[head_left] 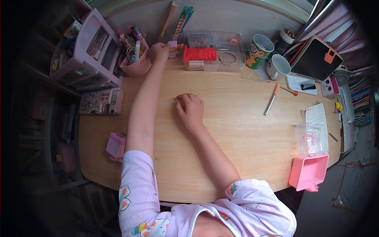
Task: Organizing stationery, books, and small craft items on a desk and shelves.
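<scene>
At the back of the desk, my left hand (159,53) is stretched out with its fingers closed at a small purple block (172,44), which it seems to pinch. Just right of it stands a clear plastic box (233,67) holding a red cloth-like roll (200,54) and a beaded ring (227,59). A pink pot (136,68) of pens and scissors is close to my left wrist. My right hand (191,112) rests on the middle of the desk, its fingers loosely curled in, with nothing visible in them.
A purple drawer unit (85,59) and a printed box (102,102) stand left; a purple box (115,146) lies beside my left forearm. To the right are a white mug (278,67), a patterned cup (259,51), a marker (271,100), a tablet (317,59) and an open pink box (310,172).
</scene>
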Demonstrator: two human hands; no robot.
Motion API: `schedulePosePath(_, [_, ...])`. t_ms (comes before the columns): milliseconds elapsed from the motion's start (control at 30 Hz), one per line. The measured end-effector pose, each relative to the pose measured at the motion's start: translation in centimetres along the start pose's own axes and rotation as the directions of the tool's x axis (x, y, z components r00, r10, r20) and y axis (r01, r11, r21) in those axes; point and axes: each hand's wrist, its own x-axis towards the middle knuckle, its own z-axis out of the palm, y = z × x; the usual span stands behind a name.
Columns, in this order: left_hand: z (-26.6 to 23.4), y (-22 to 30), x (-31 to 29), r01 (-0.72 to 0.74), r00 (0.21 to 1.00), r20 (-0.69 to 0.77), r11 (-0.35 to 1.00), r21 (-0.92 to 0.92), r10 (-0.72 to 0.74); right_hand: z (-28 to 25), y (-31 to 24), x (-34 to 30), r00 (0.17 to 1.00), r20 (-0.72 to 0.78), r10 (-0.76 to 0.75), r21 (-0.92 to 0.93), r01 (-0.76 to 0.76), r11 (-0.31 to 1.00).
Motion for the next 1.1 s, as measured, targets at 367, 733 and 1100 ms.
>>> schedulePosePath(367, [0.2,1.1,-0.8,0.134,0.97,-0.238,0.931,0.339,-0.053,-0.3,0.3,0.2,1.0,-0.029,-0.005,0.069,0.007,0.998])
schedulePosePath(733, [-1.5,0.7,-2.7,-0.61,0.747,0.176,0.554,0.567,0.642,0.0,0.1,-0.1,0.998,-0.061,-0.005,0.026,0.007,1.0])
schedulePosePath(1100, [-2.4,-4.1,-5.1,-0.602,0.799,0.281,0.706,0.374,0.532,0.0,0.3,0.2,0.999,-0.037,0.011,0.015,-0.01,1.0])
